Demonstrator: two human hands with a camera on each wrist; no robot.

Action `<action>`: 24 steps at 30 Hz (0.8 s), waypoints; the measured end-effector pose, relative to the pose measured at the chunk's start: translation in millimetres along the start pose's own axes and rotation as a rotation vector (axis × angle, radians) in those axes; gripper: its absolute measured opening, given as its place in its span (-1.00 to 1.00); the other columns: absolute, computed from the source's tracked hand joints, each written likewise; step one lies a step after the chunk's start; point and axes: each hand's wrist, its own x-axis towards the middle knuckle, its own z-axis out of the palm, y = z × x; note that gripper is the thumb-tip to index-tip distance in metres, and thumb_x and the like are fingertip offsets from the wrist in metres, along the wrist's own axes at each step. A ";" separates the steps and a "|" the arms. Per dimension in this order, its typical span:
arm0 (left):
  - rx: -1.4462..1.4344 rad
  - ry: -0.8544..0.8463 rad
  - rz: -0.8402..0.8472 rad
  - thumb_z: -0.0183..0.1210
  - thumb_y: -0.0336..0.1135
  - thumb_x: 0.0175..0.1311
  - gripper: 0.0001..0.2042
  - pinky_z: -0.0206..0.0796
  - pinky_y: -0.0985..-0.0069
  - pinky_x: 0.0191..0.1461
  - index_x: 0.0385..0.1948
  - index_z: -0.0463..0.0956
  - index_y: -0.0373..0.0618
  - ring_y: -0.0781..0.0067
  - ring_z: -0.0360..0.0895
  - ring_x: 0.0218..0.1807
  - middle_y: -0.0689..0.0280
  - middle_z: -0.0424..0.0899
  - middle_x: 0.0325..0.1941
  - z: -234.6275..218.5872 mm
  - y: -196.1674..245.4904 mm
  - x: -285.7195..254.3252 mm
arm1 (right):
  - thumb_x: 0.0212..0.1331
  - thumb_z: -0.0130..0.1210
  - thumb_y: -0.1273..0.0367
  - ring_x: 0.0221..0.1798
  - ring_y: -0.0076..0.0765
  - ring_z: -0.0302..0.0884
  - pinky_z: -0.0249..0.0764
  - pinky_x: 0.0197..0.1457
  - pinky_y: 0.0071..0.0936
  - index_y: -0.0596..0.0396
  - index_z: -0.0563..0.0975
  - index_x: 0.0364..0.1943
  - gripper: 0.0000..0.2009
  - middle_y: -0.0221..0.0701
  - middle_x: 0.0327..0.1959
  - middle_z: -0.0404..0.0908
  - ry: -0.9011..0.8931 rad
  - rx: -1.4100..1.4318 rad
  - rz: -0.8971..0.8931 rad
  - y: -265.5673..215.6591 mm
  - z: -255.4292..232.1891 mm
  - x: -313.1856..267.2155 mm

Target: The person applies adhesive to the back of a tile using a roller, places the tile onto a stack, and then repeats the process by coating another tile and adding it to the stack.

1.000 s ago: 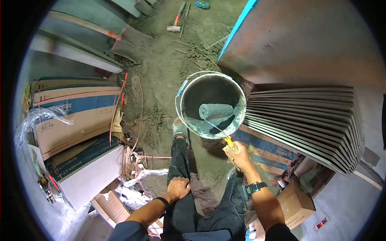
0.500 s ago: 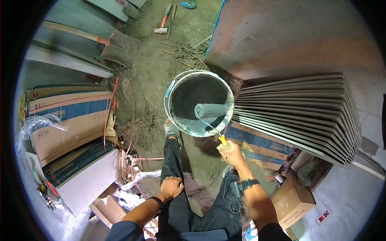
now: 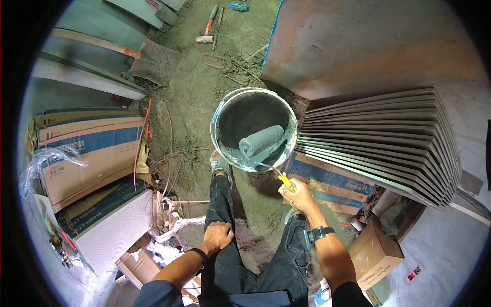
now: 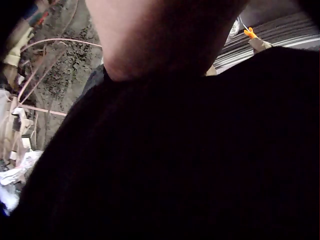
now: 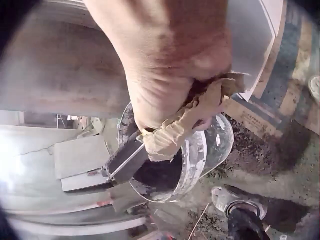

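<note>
Roller (image 3: pixel 262 141) at mouth of bucket (image 3: pixel 214 125); stacked panels (image 3: pixel 378 139) right, cartons (image 3: pixel 97 161) left, hammer (image 3: pixel 205 39) beyond.

The ground (image 3: pixel 192 102) is rough, grey-green and gritty, with thin reddish rods (image 3: pixel 170 123) scattered over it. At the top lie a hammer (image 3: pixel 205 38) with a red and dark handle and a blue item (image 3: pixel 239 6) too small to identify. On the right, a large grey surface (image 3: pixel 358 56) carries rusty brown stains and a blue edge; below it, thin grey slabs (image 3: pixel 378 138) stand in a tight row beside blue-banded cardboard (image 3: pixel 332 179). Flat printed cartons (image 3: pixel 94 161) and crumpled clear plastic (image 3: pixel 53 159) sit left. Light glares whitish at lower left.
</note>
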 end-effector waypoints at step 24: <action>-0.051 0.083 0.020 0.04 -0.12 0.15 -0.69 0.35 0.17 0.11 -0.33 0.63 -0.16 0.04 0.59 -0.07 0.06 0.69 -0.24 -4.5 -7.5 -3.6 | 0.09 0.27 0.47 -0.44 -0.62 0.49 0.43 -0.35 -0.57 0.19 0.56 -0.29 -0.86 -0.47 -0.45 0.60 0.033 0.176 0.180 5.4 3.8 14.3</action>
